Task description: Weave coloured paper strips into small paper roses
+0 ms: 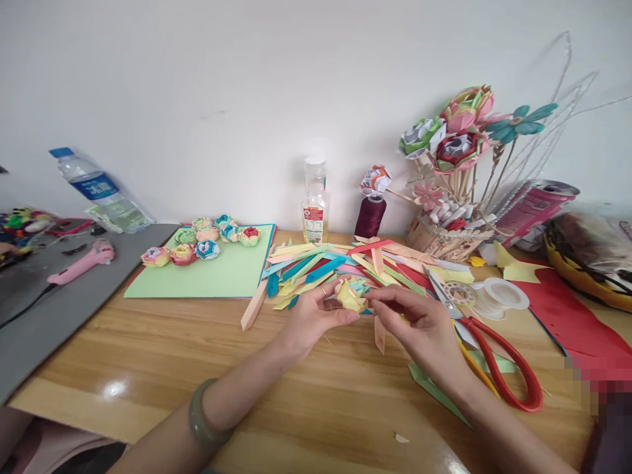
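Note:
A small folded paper flower [351, 297], pale yellow with some blue-green and peach, is held up over the table in my left hand [310, 320]. My left fingers curl behind it and the thumb lies along its lower edge. At the flower's right side, my right hand [419, 324] has thumb and forefinger pinched together; what lies between them is too small to make out. Just behind both hands spreads a pile of folded paper strips [311, 266] in many colours. Red-handled scissors [513, 375] lie beside my right forearm.
Several finished paper flowers [182, 254] rest on green paper [207, 280] to the left. A clear bottle [315, 217] and a purple thread spool [370, 216] stand by the wall. Rightward are a flower basket [449, 240], a white spool [504, 293] and red paper [577, 316]. A pink glue gun [83, 263] lies far left.

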`<state>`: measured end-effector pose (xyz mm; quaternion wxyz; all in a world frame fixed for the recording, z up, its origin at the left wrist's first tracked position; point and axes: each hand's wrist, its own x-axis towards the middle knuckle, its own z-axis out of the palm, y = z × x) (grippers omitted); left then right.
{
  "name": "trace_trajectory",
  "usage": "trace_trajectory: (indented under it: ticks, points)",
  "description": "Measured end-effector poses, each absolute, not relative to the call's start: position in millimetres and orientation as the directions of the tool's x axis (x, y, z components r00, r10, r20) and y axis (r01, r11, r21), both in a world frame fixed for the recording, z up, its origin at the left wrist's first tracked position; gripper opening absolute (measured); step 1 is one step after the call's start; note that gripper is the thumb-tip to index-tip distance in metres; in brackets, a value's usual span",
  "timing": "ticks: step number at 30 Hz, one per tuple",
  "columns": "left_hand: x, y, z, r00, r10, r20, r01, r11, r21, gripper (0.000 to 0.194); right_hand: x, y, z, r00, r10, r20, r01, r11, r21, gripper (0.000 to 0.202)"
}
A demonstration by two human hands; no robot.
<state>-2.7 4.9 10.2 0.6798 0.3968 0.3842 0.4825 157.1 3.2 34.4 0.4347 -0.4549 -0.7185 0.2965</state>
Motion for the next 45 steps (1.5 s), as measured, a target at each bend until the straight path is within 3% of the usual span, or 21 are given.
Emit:
trace_trajectory:
  ticks: [4, 9, 12, 16, 19, 21, 24, 27, 30, 36, 45]
  points:
    - [-3, 5, 12, 0.252, 0.957, -0.145, -0.340, 0.228, 0.913, 0.042, 158, 7, 38, -0.214, 0.967, 0.136, 0.307, 0.199, -0.931, 0.021]
    - [-5, 4, 10, 0.286, 0.943, -0.171, -0.322, 0.262, 0.910, 0.053, 160, 10, 37, -0.273, 0.947, 0.169, 0.377, 0.268, -0.887, 0.019]
    - [-5, 4, 10, 0.287, 0.939, -0.187, -0.311, 0.277, 0.909, 0.046, 161, 8, 34, -0.298, 0.896, 0.330, 0.503, 0.441, -0.743, 0.014]
    - [-4, 3, 10, 0.295, 0.929, -0.224, -0.297, 0.312, 0.903, 0.043, 162, 7, 25, -0.369, 0.707, 0.604, 0.594, 0.679, -0.432, 0.012]
    - [-4, 3, 9, 0.313, 0.926, -0.212, -0.325, 0.314, 0.892, 0.041, 162, 6, 20, -0.416, 0.640, 0.646, 0.602, 0.726, -0.331, 0.011]
    - [-4, 3, 9, 0.313, 0.927, -0.205, -0.335, 0.310, 0.890, 0.041, 161, 4, 20, -0.399, 0.659, 0.638, 0.572, 0.722, -0.389, 0.013]
    - [-5, 3, 9, 0.307, 0.933, -0.189, -0.326, 0.290, 0.900, 0.037, 159, 4, 25, -0.317, 0.771, 0.552, 0.471, 0.634, -0.614, 0.013]
    - [-5, 3, 7, 0.292, 0.941, -0.169, -0.315, 0.261, 0.913, 0.040, 158, 7, 31, -0.273, 0.893, 0.357, 0.349, 0.438, -0.828, 0.014]
    - [-4, 4, 6, 0.276, 0.953, -0.123, -0.296, 0.206, 0.933, 0.041, 160, 11, 33, -0.264, 0.951, 0.160, 0.267, 0.231, -0.936, 0.016]
    - [-5, 6, 5, 0.241, 0.967, -0.086, -0.140, 0.122, 0.983, 0.054, 165, 15, 33, -0.295, 0.954, -0.058, 0.267, 0.024, -0.963, 0.021]
    - [-8, 8, 3, 0.244, 0.970, 0.004, -0.015, 0.000, 1.000, 0.063, 171, 19, 34, -0.437, 0.893, -0.107, 0.397, 0.084, -0.914, 0.027]
